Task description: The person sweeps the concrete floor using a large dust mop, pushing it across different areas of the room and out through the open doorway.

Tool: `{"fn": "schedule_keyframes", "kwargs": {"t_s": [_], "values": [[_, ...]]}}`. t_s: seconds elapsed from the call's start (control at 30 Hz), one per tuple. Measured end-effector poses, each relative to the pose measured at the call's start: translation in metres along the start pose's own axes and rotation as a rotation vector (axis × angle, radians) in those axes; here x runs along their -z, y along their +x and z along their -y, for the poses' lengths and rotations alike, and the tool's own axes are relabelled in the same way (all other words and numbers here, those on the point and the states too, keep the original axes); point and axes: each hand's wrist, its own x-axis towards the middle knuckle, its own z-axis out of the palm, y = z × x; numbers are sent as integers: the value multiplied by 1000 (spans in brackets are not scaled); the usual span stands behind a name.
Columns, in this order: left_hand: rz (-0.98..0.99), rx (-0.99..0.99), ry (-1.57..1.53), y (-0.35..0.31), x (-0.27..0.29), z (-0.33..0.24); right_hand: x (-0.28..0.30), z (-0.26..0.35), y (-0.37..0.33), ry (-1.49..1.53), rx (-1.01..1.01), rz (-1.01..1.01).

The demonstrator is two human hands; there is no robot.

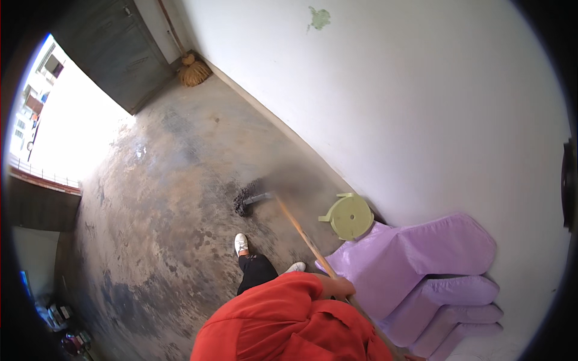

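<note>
A mop with a long wooden handle (302,233) slants down and away from me, its dark string head (242,198) pressed on the damp concrete floor (156,198). My left hand (343,289) is closed round the upper part of the handle, its arm in a red sleeve crossing in front of me. Only a sliver of my right hand (413,357) shows at the lower edge, beside the line of the handle; its fingers are mostly cut off. My white shoes (241,243) stand just behind the mop head.
On the right, against the white wall (421,120), are lilac-covered seats (385,271) and a round green plastic stool (351,216). A straw broom (194,71) leans in the far corner beside a dark door (114,54). Bright daylight enters through the doorway at left.
</note>
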Motion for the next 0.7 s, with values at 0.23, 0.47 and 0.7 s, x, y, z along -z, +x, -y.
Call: {"fn": "schedule_keyframes", "kwargs": {"t_s": [0.23, 0.47, 0.7], "values": [[-186, 545, 240, -129, 114, 143, -63, 241, 116, -44, 290, 148], [-521, 736, 251, -300, 225, 229, -176, 487, 177, -28, 523, 274], [-424, 876, 254, -442, 324, 290, -274, 668, 205, -232, 878, 230]]}}
